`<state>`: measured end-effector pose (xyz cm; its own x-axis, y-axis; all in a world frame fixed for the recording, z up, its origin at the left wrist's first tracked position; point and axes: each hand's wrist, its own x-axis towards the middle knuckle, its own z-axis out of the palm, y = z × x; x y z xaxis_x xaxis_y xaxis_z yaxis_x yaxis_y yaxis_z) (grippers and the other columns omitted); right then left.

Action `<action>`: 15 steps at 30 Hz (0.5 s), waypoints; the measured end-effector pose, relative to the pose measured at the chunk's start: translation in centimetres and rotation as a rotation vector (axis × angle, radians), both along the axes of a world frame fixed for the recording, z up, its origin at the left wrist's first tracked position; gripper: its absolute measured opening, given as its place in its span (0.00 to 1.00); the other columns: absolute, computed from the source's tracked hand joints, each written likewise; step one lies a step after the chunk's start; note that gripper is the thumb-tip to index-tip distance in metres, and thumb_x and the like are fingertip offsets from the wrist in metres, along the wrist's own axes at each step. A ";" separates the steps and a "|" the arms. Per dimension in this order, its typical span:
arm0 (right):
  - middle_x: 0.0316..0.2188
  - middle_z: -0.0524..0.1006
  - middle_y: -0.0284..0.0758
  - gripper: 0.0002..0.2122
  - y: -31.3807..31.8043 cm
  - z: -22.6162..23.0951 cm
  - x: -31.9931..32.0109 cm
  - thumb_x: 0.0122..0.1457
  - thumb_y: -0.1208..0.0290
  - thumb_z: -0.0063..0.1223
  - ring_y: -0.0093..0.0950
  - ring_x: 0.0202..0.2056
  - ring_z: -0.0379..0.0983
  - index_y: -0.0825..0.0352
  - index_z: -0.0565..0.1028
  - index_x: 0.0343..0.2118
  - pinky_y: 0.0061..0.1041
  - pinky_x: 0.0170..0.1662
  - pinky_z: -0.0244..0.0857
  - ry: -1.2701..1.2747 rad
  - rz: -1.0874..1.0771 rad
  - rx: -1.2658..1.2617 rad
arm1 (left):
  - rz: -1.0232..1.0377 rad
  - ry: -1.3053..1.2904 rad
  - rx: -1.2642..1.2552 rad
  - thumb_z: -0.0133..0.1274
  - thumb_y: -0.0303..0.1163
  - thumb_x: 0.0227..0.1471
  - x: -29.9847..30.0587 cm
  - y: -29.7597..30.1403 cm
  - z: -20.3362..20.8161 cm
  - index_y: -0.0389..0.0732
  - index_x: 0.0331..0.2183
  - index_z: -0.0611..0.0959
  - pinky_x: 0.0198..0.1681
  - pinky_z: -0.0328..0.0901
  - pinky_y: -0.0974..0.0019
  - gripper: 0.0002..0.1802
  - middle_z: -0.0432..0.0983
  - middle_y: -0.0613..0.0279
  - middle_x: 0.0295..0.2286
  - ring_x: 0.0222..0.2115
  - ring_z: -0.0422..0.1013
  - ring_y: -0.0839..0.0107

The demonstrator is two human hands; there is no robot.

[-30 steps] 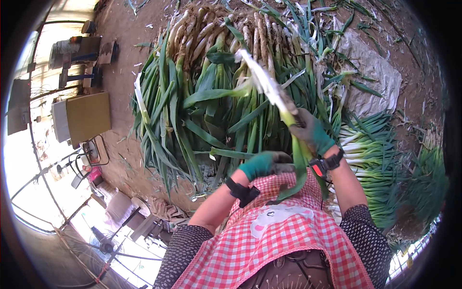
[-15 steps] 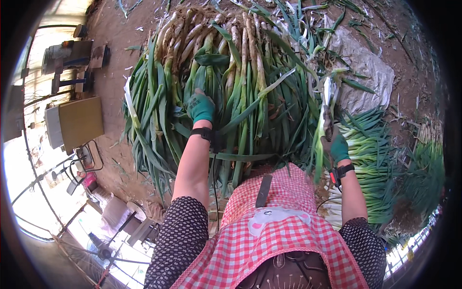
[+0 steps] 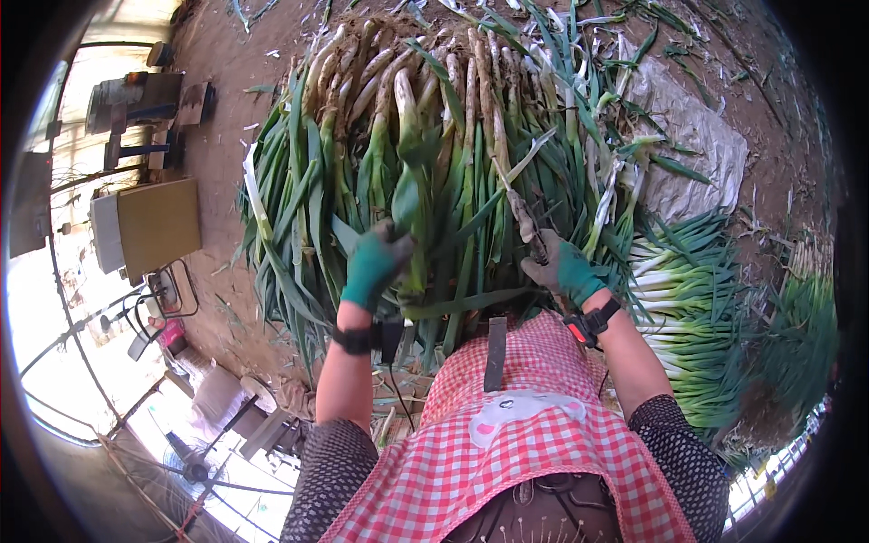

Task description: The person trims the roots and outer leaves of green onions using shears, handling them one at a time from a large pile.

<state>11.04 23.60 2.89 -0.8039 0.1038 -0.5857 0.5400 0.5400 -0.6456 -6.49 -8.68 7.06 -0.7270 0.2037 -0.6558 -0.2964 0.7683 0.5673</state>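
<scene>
My left hand [image 3: 373, 265], in a green glove with a dark palm, is closed at the leaves of one thick green onion [image 3: 407, 122]. That onion's pale stem points away from me over the big pile of unpeeled green onions [image 3: 348, 172], whose muddy roots lie at the far side. To the right, my right hand [image 3: 563, 265], gloved alike, is closed around a slim, mud-coloured tool [image 3: 520, 215]. The tool slants up and left over the pile; its exact kind is hard to make out. A dark strip [image 3: 495, 355] lies on my red checked apron.
Right of the pile, cleaned green onions [image 3: 683, 321] lie in a row with white stems to the left. Beyond them is a crumpled pale sheet [image 3: 692, 136]. A yellowish board [image 3: 163, 226] and a fan [image 3: 192, 466] stand at the left. Leaf scraps litter the soil.
My right hand has moved left from the peeled onion at the pile's right edge, bringing the tool along. My left hand has drawn back toward me, and a thick onion now shows beside it.
</scene>
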 end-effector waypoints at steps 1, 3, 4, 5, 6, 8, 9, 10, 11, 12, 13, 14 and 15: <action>0.36 0.81 0.53 0.26 -0.6 0.2 -0.7 0.52 0.51 0.63 0.54 0.42 0.79 0.68 0.73 0.46 0.47 0.46 0.72 -0.029 0.032 -0.013 | -0.026 -0.019 -0.033 0.62 0.42 0.52 1.3 -1.0 0.2 0.37 0.43 0.85 0.37 0.73 0.58 0.21 0.84 0.53 0.29 0.30 0.81 0.61; 0.36 0.81 0.53 0.27 -1.3 -0.3 -1.5 0.53 0.50 0.62 0.54 0.42 0.79 0.69 0.74 0.45 0.46 0.46 0.72 -0.087 0.070 0.001 | -0.101 -0.065 -0.082 0.64 0.44 0.50 3.6 -2.1 0.0 0.36 0.45 0.85 0.40 0.73 0.55 0.25 0.85 0.48 0.32 0.34 0.82 0.53; 0.36 0.82 0.53 0.27 -2.3 -0.9 -2.0 0.53 0.50 0.62 0.53 0.43 0.79 0.69 0.74 0.46 0.46 0.47 0.72 -0.102 0.092 0.014 | -0.122 0.096 -0.091 0.65 0.44 0.49 4.2 -2.7 -1.9 0.35 0.47 0.84 0.42 0.73 0.53 0.27 0.85 0.47 0.34 0.36 0.81 0.51; 0.36 0.82 0.53 0.27 -3.3 -1.4 -2.7 0.53 0.49 0.61 0.53 0.43 0.79 0.70 0.74 0.46 0.45 0.47 0.72 -0.119 0.118 0.024 | -0.142 0.258 -0.116 0.66 0.45 0.48 4.7 -3.3 -4.0 0.35 0.48 0.83 0.45 0.73 0.52 0.30 0.84 0.45 0.37 0.38 0.81 0.48; 0.37 0.82 0.53 0.27 -4.6 -1.3 -3.8 0.53 0.49 0.61 0.53 0.43 0.79 0.70 0.75 0.45 0.45 0.47 0.72 -0.124 0.131 0.004 | -0.127 0.482 -0.158 0.67 0.45 0.48 4.5 -2.9 -6.2 0.35 0.50 0.82 0.47 0.73 0.50 0.32 0.84 0.44 0.38 0.40 0.81 0.47; 0.38 0.82 0.53 0.27 -6.0 -1.1 -5.3 0.53 0.49 0.60 0.52 0.43 0.80 0.70 0.75 0.45 0.45 0.48 0.72 -0.156 0.128 -0.004 | -0.121 0.551 -0.163 0.66 0.46 0.48 2.9 0.5 -8.8 0.36 0.54 0.80 0.52 0.71 0.48 0.35 0.83 0.42 0.41 0.43 0.80 0.45; 0.38 0.82 0.54 0.26 -6.3 -1.0 -5.6 0.54 0.49 0.60 0.53 0.43 0.80 0.70 0.76 0.44 0.45 0.48 0.72 -0.190 0.093 -0.037 | -0.121 0.399 -0.139 0.66 0.46 0.49 2.0 2.1 -9.4 0.37 0.56 0.78 0.54 0.71 0.47 0.37 0.83 0.42 0.43 0.45 0.79 0.45; 0.37 0.82 0.54 0.26 -6.5 -1.1 -5.2 0.54 0.49 0.59 0.53 0.43 0.80 0.70 0.76 0.43 0.45 0.47 0.72 -0.171 0.095 -0.039 | -0.087 0.339 -0.172 0.65 0.46 0.50 1.1 2.8 -10.0 0.37 0.55 0.79 0.53 0.71 0.46 0.35 0.83 0.41 0.42 0.45 0.79 0.44; 0.37 0.82 0.54 0.25 -6.7 -1.1 -4.9 0.54 0.49 0.59 0.53 0.42 0.80 0.69 0.76 0.43 0.45 0.47 0.72 -0.142 0.096 -0.042 | -0.055 0.288 -0.207 0.64 0.46 0.51 -0.1 3.2 -10.6 0.37 0.55 0.80 0.53 0.70 0.45 0.34 0.83 0.41 0.41 0.45 0.79 0.43; 0.37 0.82 0.53 0.25 -7.1 -1.0 -4.7 0.54 0.49 0.59 0.53 0.42 0.80 0.69 0.76 0.43 0.45 0.47 0.72 -0.112 0.099 -0.048 | -0.020 0.270 -0.190 0.63 0.45 0.53 -0.6 2.7 -10.7 0.36 0.52 0.82 0.49 0.72 0.48 0.30 0.84 0.44 0.38 0.42 0.80 0.48; 0.35 0.82 0.52 0.23 -7.9 0.2 -4.1 0.55 0.50 0.59 0.53 0.41 0.79 0.67 0.76 0.41 0.46 0.46 0.71 -0.031 0.142 -0.068 | 0.025 0.254 -0.184 0.61 0.44 0.55 -1.0 1.4 -11.0 0.36 0.49 0.84 0.45 0.73 0.52 0.26 0.84 0.47 0.35 0.39 0.81 0.53; 0.34 0.82 0.52 0.22 -7.9 1.2 -3.5 0.55 0.50 0.59 0.52 0.40 0.79 0.67 0.76 0.41 0.47 0.45 0.71 -0.050 0.134 -0.064 | 0.141 0.179 -0.069 0.60 0.43 0.57 -1.4 0.7 -10.6 0.35 0.47 0.84 0.43 0.72 0.56 0.23 0.84 0.50 0.34 0.37 0.80 0.59; 0.34 0.82 0.51 0.22 -8.0 2.1 -3.2 0.55 0.50 0.59 0.52 0.40 0.80 0.66 0.76 0.40 0.47 0.45 0.71 -0.068 0.130 -0.064 | 0.258 0.104 0.042 0.60 0.42 0.58 -1.6 -0.4 -9.9 0.35 0.46 0.85 0.41 0.71 0.60 0.21 0.84 0.54 0.33 0.35 0.78 0.66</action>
